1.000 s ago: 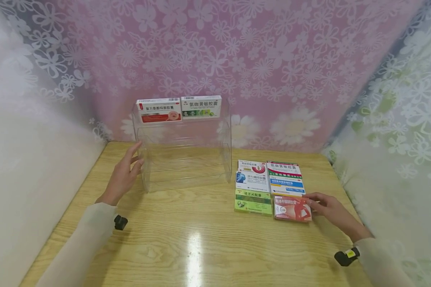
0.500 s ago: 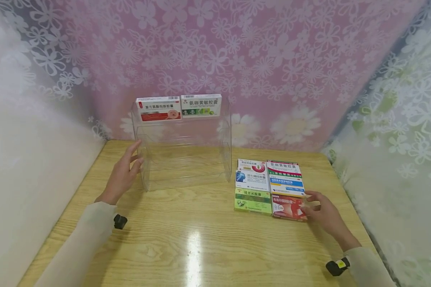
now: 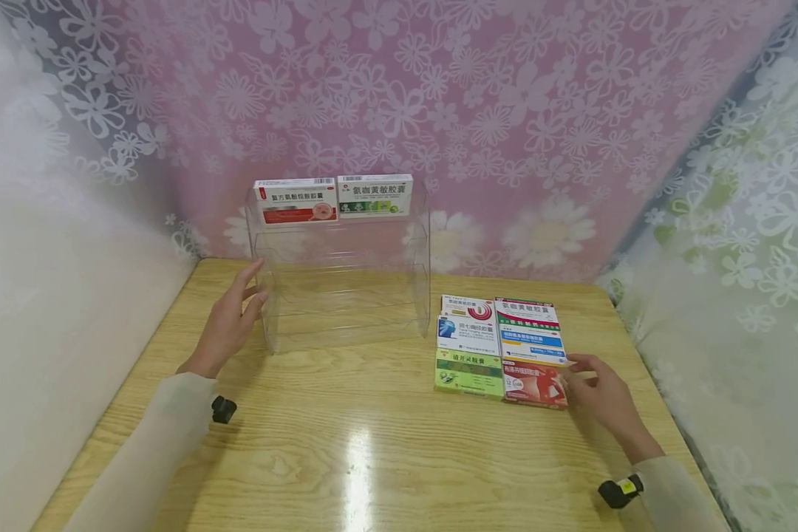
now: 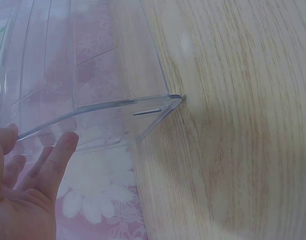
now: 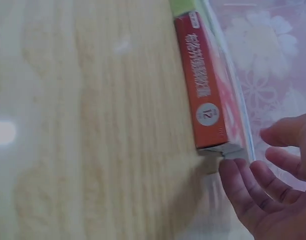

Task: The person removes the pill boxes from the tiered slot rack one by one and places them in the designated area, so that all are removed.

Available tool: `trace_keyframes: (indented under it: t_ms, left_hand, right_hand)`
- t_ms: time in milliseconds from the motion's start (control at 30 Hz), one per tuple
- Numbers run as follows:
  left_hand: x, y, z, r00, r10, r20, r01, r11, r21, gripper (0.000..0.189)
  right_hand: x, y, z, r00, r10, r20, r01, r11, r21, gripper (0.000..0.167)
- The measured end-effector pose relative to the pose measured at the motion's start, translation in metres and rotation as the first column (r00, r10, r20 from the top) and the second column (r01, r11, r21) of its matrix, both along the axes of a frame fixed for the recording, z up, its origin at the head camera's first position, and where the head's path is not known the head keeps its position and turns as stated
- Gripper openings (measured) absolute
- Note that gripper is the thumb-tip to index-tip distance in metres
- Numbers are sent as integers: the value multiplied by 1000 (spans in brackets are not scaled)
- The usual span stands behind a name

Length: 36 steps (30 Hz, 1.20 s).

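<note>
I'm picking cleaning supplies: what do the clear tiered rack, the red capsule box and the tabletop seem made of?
Clear tiered rack: glossy plastic, probably acrylic; wood grain shows through and its edges catch light.
Red capsule box: likely thin cardboard, smooth and printed, with crisp folded edges.
Tabletop: wood-grained and glossy, reflecting a bright glare; solid wood or laminate, I can't tell.

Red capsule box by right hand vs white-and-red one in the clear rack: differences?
Pose: the red capsule box lies flat on the table; the white-and-red capsule box is propped up in the top tier of the clear rack.
Colour: the red capsule box is mostly red; the white-and-red capsule box is white with a red band low on its front.
Both are oblong cartons with Chinese lettering.
</note>
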<state>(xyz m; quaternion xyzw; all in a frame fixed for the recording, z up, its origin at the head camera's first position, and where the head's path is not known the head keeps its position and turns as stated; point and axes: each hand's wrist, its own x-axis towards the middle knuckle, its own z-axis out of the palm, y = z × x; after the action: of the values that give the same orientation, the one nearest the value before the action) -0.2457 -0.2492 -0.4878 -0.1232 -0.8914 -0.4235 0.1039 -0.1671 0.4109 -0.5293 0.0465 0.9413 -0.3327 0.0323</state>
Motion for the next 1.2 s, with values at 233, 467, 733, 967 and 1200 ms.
trace_keyframes:
  t_ms: [233,467,733,967,1200]
  left_hand:
    - [0,-2,0,1000,-3,-5,3,1000,4,66]
    - [0,-3,-1,1000,-11,-7,11,1000,3,71]
    - [3,-2,0,1000,-6,14,6,1000,3,69]
    - [3,-2,0,1000,4,25,-4,1000,5,67]
    - [1,-2,4,1000,-10,6,10,1000,11,70]
  right_hand:
    - [-18,-8,13,990,19,-138,-36,992,-122,49]
    - [-51,-42,41,976,81,-204,-126,968,-216,49]
    - [-101,-109,82,940,166,-298,-235,949,-212,45]
    - [-154,-168,122,884,250,-396,-334,929,-159,41]
    - [-188,-217,169,843,260,-471,-343,934,-99,43]
